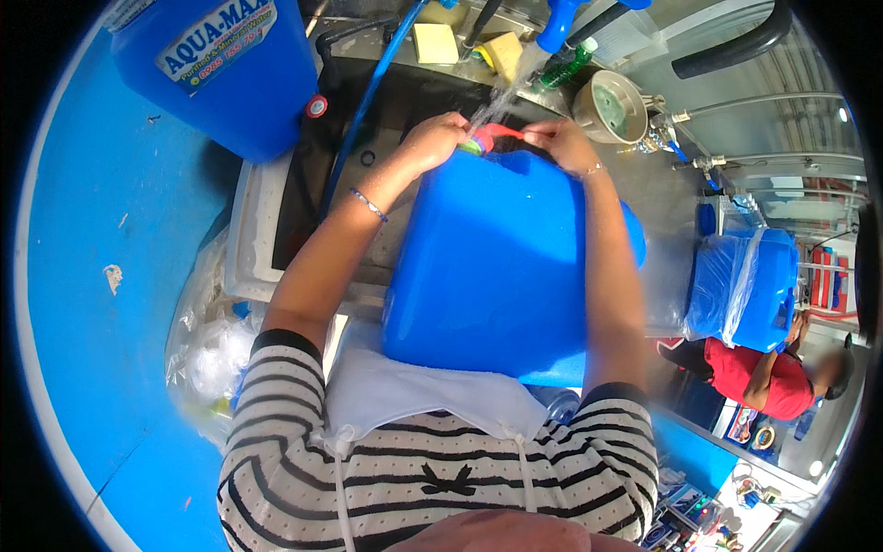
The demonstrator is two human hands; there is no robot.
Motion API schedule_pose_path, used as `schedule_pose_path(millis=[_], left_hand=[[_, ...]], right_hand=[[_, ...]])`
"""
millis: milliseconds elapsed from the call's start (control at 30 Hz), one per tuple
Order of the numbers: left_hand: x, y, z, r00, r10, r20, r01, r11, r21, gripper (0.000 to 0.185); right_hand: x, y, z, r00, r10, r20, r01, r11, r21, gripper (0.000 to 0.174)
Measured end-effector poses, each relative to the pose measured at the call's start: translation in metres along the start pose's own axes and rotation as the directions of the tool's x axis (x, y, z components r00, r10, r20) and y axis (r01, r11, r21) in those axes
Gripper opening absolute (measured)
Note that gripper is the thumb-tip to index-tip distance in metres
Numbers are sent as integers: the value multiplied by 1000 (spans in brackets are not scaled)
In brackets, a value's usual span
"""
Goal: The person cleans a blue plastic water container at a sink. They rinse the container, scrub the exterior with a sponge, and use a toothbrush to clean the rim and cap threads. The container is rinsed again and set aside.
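A large blue plastic water container (493, 269) lies before me over the sink, its near end against my white apron (428, 390). At its far end is a round cap (474, 145) with green and red parts, from which a red plastic strip (506, 130) stretches to the right. My left hand (436, 141) grips the cap's left side with its fingertips. Between thumb and finger, my right hand (562, 143) pinches the strip's free end. Running water (507, 100) pours from a blue faucet (555, 26) onto the cap area and partly hides the fingers of my left hand.
Another blue container (227, 90), bearing writing, stands at upper left beside a blue hose (372, 96). Sponges (436, 43), a green bottle (569, 63) and a beige dipper (610, 107) line the sink's back. At right, a person in red (759, 379) handles a plastic-wrapped container (745, 286).
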State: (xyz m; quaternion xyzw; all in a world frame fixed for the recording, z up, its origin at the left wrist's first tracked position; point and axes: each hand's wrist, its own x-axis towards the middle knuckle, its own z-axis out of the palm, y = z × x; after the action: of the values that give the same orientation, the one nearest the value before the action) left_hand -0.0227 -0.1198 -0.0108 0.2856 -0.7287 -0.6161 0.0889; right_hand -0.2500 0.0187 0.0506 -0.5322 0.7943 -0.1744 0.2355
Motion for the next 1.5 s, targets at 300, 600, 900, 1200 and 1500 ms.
schedule_pose_path(millis=[300,600,900,1200,1500], left_hand=[[11,11,-1,1000,-7,0,7,999,-52,33],[8,14,-9,983,-108,146,122,988,-92,45],[9,15,-5,998,-55,25,56,998,-22,32],[7,17,-6,989,-86,119,100,988,-118,32],[10,12,-10,992,-100,80,103,994,-36,29]], right_hand=[[-2,-5,2,984,87,-154,-66,988,137,26],[-4,-13,-2,995,-102,-2,99,959,266,22],[-5,-12,3,997,-29,-75,35,996,79,20],[-3,-11,2,992,-88,-90,111,950,292,20],[2,-3,4,990,-89,107,57,961,270,21]])
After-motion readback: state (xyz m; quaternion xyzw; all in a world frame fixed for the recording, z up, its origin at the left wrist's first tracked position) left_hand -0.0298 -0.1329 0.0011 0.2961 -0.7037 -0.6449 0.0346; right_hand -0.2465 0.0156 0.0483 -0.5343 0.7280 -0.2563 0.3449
